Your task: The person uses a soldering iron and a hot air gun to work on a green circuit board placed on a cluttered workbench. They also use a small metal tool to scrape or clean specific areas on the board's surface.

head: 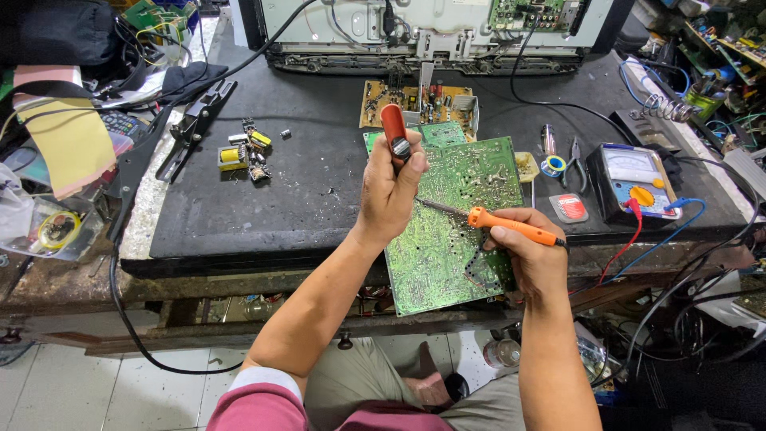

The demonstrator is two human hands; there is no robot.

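While the large green printed circuit board (451,231) is propped tilted at the front edge of the black-topped workbench (311,183), a red-handled desoldering pump (396,136) is gripped upright in the left hand (388,191). An orange-handled soldering iron (511,227) is clamped in the right hand (533,259), tip touching the board. Hands are held apart.

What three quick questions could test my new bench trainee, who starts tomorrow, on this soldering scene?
1. True or false: the right hand holds the orange-handled soldering iron.
2. Which tool does the left hand grip? A) pliers B) red-handled tool C) tweezers
3. Fill in: the iron's tip rests on the green ____.

Key: 1 true; 2 B; 3 circuit board. The multimeter lies on the black mat, to the right.
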